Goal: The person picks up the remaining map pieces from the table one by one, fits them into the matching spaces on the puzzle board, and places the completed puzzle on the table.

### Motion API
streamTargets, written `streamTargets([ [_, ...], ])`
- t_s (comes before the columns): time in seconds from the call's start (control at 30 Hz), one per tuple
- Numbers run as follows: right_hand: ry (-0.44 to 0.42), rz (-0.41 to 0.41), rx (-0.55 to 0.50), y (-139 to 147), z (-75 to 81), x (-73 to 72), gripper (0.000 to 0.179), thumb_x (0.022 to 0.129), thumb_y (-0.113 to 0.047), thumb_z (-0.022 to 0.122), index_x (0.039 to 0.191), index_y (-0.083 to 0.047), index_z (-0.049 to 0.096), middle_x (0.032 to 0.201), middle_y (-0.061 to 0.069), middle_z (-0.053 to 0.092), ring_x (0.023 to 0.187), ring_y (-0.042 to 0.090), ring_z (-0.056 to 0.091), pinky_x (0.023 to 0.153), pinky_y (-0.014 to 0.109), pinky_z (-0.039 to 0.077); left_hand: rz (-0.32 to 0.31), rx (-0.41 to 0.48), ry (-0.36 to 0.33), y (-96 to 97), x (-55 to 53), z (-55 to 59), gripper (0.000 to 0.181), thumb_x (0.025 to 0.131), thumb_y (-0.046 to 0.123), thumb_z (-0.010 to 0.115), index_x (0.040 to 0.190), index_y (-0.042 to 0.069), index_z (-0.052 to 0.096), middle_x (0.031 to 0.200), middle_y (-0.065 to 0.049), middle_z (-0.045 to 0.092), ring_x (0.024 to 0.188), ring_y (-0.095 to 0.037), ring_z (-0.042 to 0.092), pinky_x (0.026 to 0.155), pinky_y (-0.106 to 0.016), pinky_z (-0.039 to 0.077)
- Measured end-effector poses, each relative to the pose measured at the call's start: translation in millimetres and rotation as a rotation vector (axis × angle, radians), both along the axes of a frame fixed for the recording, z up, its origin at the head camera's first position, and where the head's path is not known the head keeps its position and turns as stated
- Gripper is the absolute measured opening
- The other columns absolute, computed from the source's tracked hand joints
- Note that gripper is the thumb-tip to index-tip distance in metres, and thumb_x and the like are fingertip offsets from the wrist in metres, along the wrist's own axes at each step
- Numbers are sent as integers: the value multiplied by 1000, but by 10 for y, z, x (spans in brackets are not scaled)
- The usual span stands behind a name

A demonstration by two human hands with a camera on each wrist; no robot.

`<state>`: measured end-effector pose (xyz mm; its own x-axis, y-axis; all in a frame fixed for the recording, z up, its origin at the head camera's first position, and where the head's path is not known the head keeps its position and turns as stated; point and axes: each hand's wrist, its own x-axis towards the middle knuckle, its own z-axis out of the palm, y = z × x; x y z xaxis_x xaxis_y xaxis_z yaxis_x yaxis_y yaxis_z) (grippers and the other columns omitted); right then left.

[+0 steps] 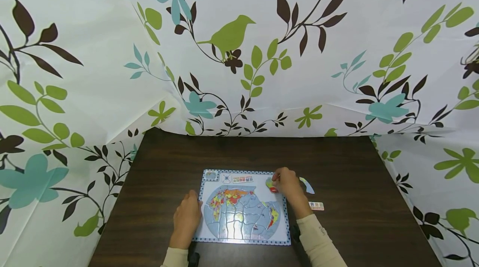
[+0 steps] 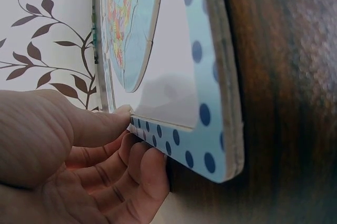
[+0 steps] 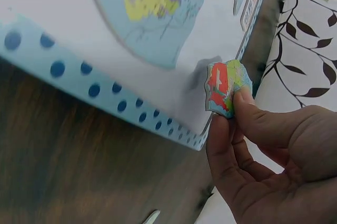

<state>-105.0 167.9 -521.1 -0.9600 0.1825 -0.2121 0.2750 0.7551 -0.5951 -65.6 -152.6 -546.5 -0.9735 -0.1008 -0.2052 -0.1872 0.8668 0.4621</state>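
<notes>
Thumb and fingers of the right hand point(image 1: 287, 181) pinch a red-and-green map puzzle piece point(image 3: 222, 88) over the upper right of a world-map puzzle board point(image 1: 288, 229). The left hand point(image 1: 187, 216) grips the board's left edge, while a curved blue piece point(image 1: 308, 186) lies on the dark wood table point(image 1: 359, 200).

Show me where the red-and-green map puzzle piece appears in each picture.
Head: below centre and to the right; the puzzle piece is in the right hand.
Left wrist: not in it.
Right wrist: right of centre, pinched by thumb and finger.
Shared landmark: the board's blue dotted border.
</notes>
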Motion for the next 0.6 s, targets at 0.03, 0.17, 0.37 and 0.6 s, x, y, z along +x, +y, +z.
streamTargets([
  [0.03, 0, 2, -1, -17, 2, -1, 9, 92, 2, 78, 89, -5, 73, 85, 10, 67, 74, 22, 60, 64, 32, 47, 3, 1, -3, 0, 1, -2, 24, 103, 11, 71, 119, -4, 61, 101, -21, 67, 78, -30, 67, 64, -46, 54],
  [0.17, 2, 20, -13, -85, 1, 13, 9, 91, 2, 79, 88, -5, 73, 84, 9, 66, 74, 22, 60, 65, 33, 46, 8, 5, -10, -1, 2, 0, 24, 103, 12, 70, 120, -4, 62, 100, -20, 67, 77, -28, 66, 64, -43, 53],
  [0.37, -25, 48, -34, -182, -12, 40, 9, 93, 1, 78, 90, -5, 72, 86, 9, 67, 75, 21, 60, 68, 33, 47, 4, 6, -10, -4, 0, 4, 23, 104, 12, 70, 118, -4, 61, 100, -21, 67, 78, -29, 66, 64, -46, 54],
  [0.6, -58, 70, -69, -269, -22, 70, 5, 95, 1, 77, 93, -3, 74, 89, 9, 66, 78, 21, 60, 71, 33, 49, 5, 3, -1, -3, -2, -6, 22, 103, 11, 70, 117, -4, 61, 101, -21, 68, 80, -32, 68, 65, -49, 54],
])
